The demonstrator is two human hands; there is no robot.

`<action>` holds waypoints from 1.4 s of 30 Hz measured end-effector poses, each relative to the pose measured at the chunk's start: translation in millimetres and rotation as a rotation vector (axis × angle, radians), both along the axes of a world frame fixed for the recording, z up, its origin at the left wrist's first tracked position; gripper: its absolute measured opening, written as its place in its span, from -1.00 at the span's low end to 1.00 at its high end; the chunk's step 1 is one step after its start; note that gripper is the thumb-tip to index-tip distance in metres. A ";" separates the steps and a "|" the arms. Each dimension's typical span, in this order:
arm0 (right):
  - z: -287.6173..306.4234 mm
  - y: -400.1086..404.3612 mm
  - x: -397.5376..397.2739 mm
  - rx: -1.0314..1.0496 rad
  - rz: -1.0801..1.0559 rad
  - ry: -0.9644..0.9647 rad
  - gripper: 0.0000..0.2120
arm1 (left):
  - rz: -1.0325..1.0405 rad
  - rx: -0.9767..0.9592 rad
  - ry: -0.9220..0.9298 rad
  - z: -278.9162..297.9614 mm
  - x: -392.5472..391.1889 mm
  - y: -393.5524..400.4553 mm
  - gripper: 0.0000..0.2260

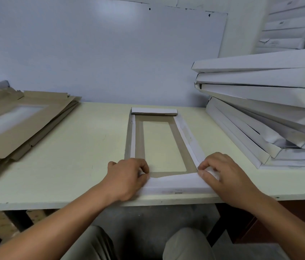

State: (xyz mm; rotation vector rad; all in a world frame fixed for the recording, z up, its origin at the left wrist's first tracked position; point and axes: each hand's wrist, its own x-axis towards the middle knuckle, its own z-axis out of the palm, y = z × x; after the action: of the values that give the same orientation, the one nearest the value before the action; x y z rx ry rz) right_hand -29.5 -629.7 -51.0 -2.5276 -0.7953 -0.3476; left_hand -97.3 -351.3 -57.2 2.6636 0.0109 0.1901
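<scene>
A flat cardboard box blank [140,139] with a rectangular window cut-out lies lengthwise on the pale table [73,156], brown side up, its white side flaps partly raised. The near flap [174,182] is folded up along the table's front edge. My left hand [129,177] pinches the left end of that flap between thumb and curled fingers. My right hand [221,173] pinches the right corner, where the near flap meets the right side flap. The far flap [154,110] stands folded over at the other end.
A stack of unfolded brown blanks with windows [16,126] lies on the table at the left. Several finished flat white boxes [264,109] are piled at the right, more stacked behind them [290,29]. A white wall panel [101,53] backs the table. My knees show below the front edge.
</scene>
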 end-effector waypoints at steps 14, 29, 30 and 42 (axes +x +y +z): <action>-14.6 11.8 -13.8 -0.209 0.273 -0.018 -0.83 | -0.071 0.124 -0.346 -10.8 -11.6 -0.8 -0.74; -30.1 21.7 -22.3 -0.171 0.153 -0.276 -0.86 | -0.241 0.076 -0.299 -31.3 -26.5 7.8 -0.79; -31.3 22.3 -21.8 -0.160 0.149 -0.301 -0.84 | -0.236 0.093 -0.294 -31.1 -25.0 7.1 -0.79; -38.8 20.2 -10.2 -0.135 0.185 -0.360 -0.73 | -0.242 0.198 -0.293 -30.4 -21.0 6.8 -0.74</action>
State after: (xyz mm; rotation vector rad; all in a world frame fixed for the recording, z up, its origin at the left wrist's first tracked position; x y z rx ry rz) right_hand -39.7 -609.5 -89.9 -2.5208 -1.2152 -0.7203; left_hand -118.3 -344.5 -87.6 2.7740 -0.4424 0.5226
